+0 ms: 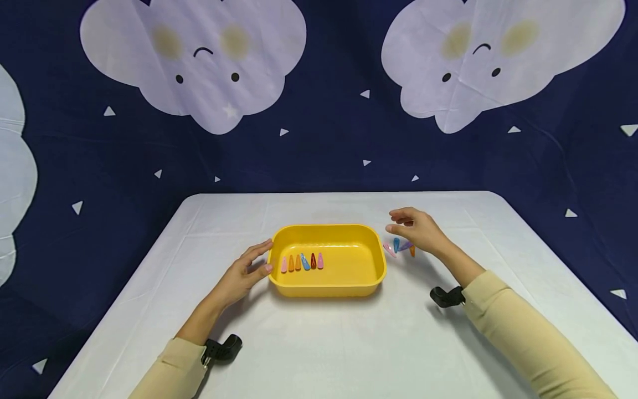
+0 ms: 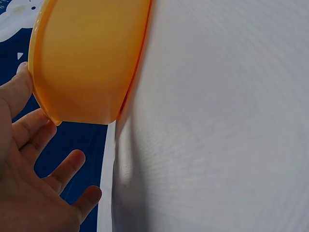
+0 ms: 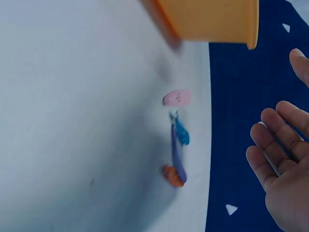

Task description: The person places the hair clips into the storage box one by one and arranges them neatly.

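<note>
My left hand (image 1: 241, 279) rests against the left end of a yellow tray (image 1: 326, 291). In the left wrist view its thumb and a finger touch the tray's rim (image 2: 33, 63), while the other fingers spread away. Inside the tray a row of snap hair clips lies at the left, among them a blue clip (image 1: 305, 261) and a dark red clip (image 1: 313, 261). My right hand (image 1: 420, 230) hovers with loosely bent fingers, holding nothing. Below it on the table lie a pink clip (image 3: 177, 97), a blue clip (image 3: 182, 133), a purple clip (image 3: 176, 154) and an orange clip (image 3: 172, 176).
The tray stands on a white-covered table (image 1: 319, 343). Behind the table hangs a dark blue cloth (image 1: 329, 144) with clouds and small white shapes. Each wrist bears a black strap device, such as the left one (image 1: 223, 349).
</note>
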`<state>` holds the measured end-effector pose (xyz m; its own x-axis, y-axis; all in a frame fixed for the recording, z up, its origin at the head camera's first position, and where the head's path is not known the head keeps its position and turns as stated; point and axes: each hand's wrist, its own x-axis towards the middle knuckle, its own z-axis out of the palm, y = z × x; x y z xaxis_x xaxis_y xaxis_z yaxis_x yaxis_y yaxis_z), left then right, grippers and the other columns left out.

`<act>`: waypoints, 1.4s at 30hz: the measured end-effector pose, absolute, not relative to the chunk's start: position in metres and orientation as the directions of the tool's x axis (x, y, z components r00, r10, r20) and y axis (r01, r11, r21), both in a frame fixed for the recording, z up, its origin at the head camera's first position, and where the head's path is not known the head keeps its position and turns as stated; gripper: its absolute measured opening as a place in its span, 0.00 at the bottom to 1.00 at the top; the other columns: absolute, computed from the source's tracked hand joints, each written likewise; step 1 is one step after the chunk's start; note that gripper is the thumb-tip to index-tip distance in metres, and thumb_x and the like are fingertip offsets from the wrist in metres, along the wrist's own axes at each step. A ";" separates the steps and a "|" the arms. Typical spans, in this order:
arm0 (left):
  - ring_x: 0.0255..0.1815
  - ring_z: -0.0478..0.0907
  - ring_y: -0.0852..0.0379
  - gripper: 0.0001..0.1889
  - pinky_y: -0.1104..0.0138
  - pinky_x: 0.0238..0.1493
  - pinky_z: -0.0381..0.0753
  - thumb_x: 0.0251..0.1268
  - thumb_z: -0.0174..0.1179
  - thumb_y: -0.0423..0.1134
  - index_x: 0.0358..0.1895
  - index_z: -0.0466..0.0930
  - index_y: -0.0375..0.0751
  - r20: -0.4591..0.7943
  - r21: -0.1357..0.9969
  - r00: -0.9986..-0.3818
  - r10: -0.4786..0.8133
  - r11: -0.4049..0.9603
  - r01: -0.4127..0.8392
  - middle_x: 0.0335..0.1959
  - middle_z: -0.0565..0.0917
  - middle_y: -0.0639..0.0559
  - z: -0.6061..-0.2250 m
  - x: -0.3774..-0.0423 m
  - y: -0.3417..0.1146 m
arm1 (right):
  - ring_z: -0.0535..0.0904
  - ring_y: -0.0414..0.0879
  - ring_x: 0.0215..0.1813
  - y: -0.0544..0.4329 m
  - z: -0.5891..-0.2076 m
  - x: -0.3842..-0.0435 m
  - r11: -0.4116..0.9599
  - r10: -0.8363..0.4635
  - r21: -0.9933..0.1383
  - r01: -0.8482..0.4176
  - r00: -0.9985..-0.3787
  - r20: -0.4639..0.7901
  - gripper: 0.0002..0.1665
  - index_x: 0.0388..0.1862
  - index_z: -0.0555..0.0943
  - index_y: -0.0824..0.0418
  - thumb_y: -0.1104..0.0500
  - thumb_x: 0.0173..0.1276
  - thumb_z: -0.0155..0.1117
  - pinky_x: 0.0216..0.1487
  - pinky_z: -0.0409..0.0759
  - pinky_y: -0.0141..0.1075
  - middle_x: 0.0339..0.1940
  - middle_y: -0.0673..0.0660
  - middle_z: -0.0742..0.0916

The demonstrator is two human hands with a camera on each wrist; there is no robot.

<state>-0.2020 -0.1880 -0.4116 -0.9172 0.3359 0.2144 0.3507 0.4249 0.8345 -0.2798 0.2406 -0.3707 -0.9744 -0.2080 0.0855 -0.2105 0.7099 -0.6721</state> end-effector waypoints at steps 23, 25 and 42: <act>0.76 0.50 0.40 0.29 0.37 0.70 0.50 0.68 0.56 0.42 0.70 0.62 0.43 0.208 0.834 -0.917 0.341 0.427 0.348 0.74 0.60 0.44 -0.413 -0.202 -0.188 | 0.74 0.59 0.60 0.266 -0.402 -0.283 0.720 -0.213 -0.678 -0.147 -0.977 -0.014 0.40 0.65 0.69 0.63 0.39 0.63 0.62 0.62 0.72 0.52 0.61 0.64 0.78; 0.76 0.50 0.40 0.29 0.37 0.70 0.50 0.67 0.56 0.43 0.70 0.62 0.43 0.207 0.835 -0.917 0.339 0.428 0.347 0.74 0.60 0.44 -0.412 -0.202 -0.188 | 0.74 0.58 0.59 0.268 -0.404 -0.283 0.727 -0.214 -0.672 -0.145 -0.977 -0.021 0.40 0.65 0.69 0.63 0.39 0.63 0.62 0.61 0.74 0.51 0.60 0.64 0.79; 0.76 0.50 0.40 0.29 0.36 0.70 0.50 0.68 0.56 0.43 0.70 0.62 0.43 0.202 0.832 -0.920 0.334 0.437 0.341 0.74 0.60 0.45 -0.412 -0.202 -0.188 | 0.77 0.57 0.57 0.279 -0.413 -0.273 0.741 -0.227 -0.652 -0.161 -0.974 -0.019 0.38 0.63 0.71 0.65 0.42 0.62 0.64 0.55 0.79 0.44 0.58 0.65 0.81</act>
<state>-0.2023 -0.1882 -0.4122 -0.9205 0.3344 0.2021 0.3415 0.4371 0.8321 -0.2733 0.2793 -0.4132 -0.9737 -0.2271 -0.0185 -0.1605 0.7413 -0.6517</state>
